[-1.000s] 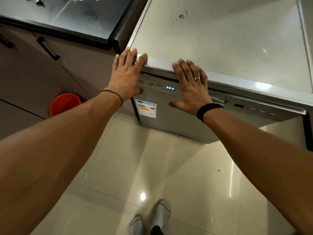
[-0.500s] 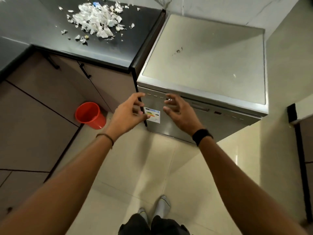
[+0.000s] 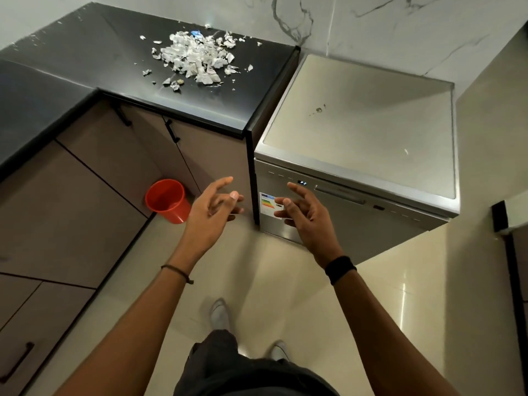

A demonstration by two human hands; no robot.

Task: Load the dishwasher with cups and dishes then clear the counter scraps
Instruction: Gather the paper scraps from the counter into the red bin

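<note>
The silver dishwasher (image 3: 357, 130) stands with its door shut, a small display lit on the front panel and an energy label on its left side. A heap of white paper-like scraps (image 3: 194, 58) lies on the black counter (image 3: 85, 61) to its left. My left hand (image 3: 213, 212) hovers in the air in front of the cabinet corner, fingers spread and empty. My right hand (image 3: 304, 214) floats in front of the dishwasher door, fingers apart, touching nothing. No cups or dishes are in sight.
An orange bucket (image 3: 168, 200) sits on the tiled floor against the brown cabinets (image 3: 85, 201). A marble wall runs behind the counter. A dark-edged panel (image 3: 503, 221) stands at the right. My feet are on the beige tiles below.
Both hands have come off the dishwasher's top edge and drawn back toward me. My view has pulled away and up, bringing the counter and its scraps into sight.
</note>
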